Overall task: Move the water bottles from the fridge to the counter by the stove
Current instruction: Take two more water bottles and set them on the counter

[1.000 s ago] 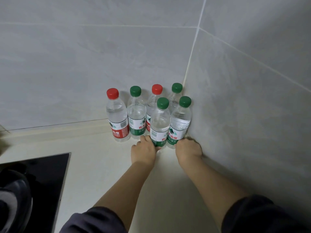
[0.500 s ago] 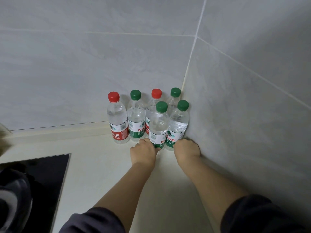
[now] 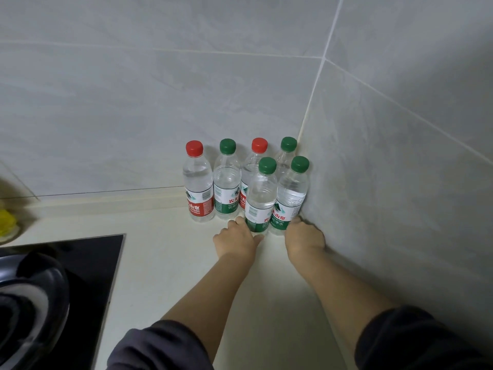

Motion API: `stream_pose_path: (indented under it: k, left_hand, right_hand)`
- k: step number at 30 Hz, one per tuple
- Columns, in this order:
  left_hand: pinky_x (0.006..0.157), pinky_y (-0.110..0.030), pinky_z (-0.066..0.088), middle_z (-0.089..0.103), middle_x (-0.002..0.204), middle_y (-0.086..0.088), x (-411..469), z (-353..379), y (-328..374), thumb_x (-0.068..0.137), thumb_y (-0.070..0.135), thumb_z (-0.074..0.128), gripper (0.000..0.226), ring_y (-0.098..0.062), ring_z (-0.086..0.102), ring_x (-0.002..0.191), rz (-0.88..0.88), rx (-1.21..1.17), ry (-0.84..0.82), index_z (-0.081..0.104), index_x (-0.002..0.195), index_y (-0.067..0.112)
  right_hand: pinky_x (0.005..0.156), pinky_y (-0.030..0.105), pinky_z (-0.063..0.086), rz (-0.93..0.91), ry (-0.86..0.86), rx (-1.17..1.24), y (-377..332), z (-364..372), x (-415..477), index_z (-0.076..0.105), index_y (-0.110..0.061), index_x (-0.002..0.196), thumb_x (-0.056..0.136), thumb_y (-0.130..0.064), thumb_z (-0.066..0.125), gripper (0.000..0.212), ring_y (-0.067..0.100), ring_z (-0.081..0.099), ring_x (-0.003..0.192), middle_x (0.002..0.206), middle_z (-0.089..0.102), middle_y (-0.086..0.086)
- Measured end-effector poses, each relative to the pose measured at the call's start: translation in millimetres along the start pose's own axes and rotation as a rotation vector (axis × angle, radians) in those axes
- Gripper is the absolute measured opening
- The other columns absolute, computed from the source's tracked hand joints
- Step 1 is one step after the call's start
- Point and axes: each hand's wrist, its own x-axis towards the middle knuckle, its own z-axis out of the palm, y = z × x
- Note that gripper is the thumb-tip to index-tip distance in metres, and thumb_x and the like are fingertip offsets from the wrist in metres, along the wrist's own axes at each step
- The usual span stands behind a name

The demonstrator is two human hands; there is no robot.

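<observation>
In the head view, six clear plastic water bottles with white-banded labels are seen standing upright on a cream stone counter, packed into the corner formed by two grey tiled walls. A back row of four is set against the rear wall: a red-capped, red-labelled bottle at the left end, next a green-capped, green-labelled bottle, then a second red-capped bottle, and a green-capped corner bottle partly hidden behind the front pair. The front-left green-capped bottle and the front-right green-capped bottle are placed side by side, touching, the latter close against the right wall. The base of the front-left green-capped bottle is grasped by the left hand, with fingers on its left side and the thumb on its right. The base of the front-right green-capped bottle is clasped by the right hand, whose fingers are curled round its right side beside the wall. Both forearms are bare below dark sleeves. A black glass stove top is set into the counter at the left, with a dark round pan on it. A blurred yellow object is seen at the left edge.
</observation>
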Motion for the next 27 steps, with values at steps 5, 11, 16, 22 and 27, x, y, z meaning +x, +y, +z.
stream_pose_path:
  k: [5, 11, 16, 22, 27]
  left_hand:
    - [0.083, -0.035, 0.041, 0.051, 0.125, -0.004, -36.1, -17.3, -29.6, 0.094, 0.059, 0.045, 0.054, -0.024, 0.053, 0.115, 0.067, 0.059, 0.032, 0.039, 0.125, 0.015]
    - [0.088, -0.036, 0.038, 0.047, 0.127, -0.003, -112.2, -41.6, -93.5, 0.095, 0.061, 0.038, 0.061, -0.024, 0.046, 0.117, 0.163, 0.232, 0.13, 0.034, 0.135, 0.014]
    - [0.114, -0.047, 0.021, 0.024, 0.155, -0.007, -188.0, -62.4, -147.8, 0.095, 0.062, 0.035, 0.076, -0.029, 0.017, 0.146, 0.194, 0.228, 0.145, 0.016, 0.152, 0.015]
    - [0.105, -0.056, 0.039, 0.048, 0.145, -0.015, -284.5, -73.7, -204.2, 0.08, 0.06, 0.061, 0.08, -0.034, 0.04, 0.138, 0.09, 0.064, 0.3, 0.047, 0.141, 0.01]
    - [0.113, -0.052, 0.03, 0.039, 0.152, -0.008, -369.9, -67.6, -239.3, 0.084, 0.059, 0.055, 0.078, -0.028, 0.028, 0.145, -0.202, -0.098, 0.367, 0.04, 0.146, 0.014]
  right_hand:
    - [0.079, 0.031, 0.044, -0.155, -0.018, -0.059, 0.9, -1.7, -43.7, 0.039, -0.011, 0.132, 0.103, -0.028, 0.044, 0.035, 0.028, 0.058, 0.113, 0.122, 0.063, 0.01]
    - [0.081, 0.035, 0.041, -0.291, -0.009, -0.143, -13.7, -8.2, -128.1, 0.03, -0.017, 0.144, 0.103, -0.043, 0.035, 0.048, 0.027, 0.051, 0.118, 0.136, 0.046, 0.006]
    - [0.116, 0.053, 0.014, -0.441, 0.092, -0.067, -34.2, -20.3, -197.7, 0.023, -0.024, 0.153, 0.101, -0.049, 0.036, 0.06, 0.029, 0.012, 0.149, 0.163, 0.016, 0.006]
    - [0.117, 0.057, 0.001, -0.634, 0.152, 0.021, -59.9, -31.9, -273.0, 0.014, -0.029, 0.156, 0.1, -0.051, 0.034, 0.064, 0.029, -0.003, 0.151, 0.165, 0.004, 0.004]
    - [0.116, 0.059, 0.011, -0.872, 0.169, 0.052, -82.0, -36.3, -323.2, 0.028, -0.028, 0.153, 0.098, -0.049, 0.036, 0.06, 0.032, 0.013, 0.15, 0.162, 0.02, 0.006]
